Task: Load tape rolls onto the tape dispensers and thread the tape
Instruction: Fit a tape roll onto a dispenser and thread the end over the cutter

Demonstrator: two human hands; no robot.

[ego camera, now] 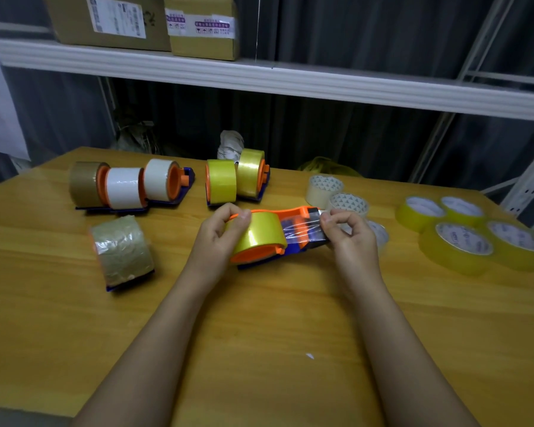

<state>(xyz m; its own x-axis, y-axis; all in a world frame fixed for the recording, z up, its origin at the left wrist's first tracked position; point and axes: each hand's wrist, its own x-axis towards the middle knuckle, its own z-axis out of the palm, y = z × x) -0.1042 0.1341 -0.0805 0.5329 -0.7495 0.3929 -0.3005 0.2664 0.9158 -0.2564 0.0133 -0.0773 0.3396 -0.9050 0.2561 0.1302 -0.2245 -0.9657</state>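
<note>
An orange and blue tape dispenser [293, 238] lies on its side at the middle of the wooden table [259, 318], with a yellow tape roll [258, 235] on its spool. My left hand [221, 234] grips the roll and the dispenser's orange rim. My right hand [346, 232] pinches the clear tape strip [299, 231] pulled from the roll across the dispenser's front end.
Several loaded dispensers stand at the back: brown and white rolls [124, 186] left, yellow rolls [236, 178] centre. Another loaded dispenser [122, 252] lies front left. Loose clear rolls [336, 192] and yellow rolls [469, 232] sit right. A shelf [259, 75] with boxes hangs above.
</note>
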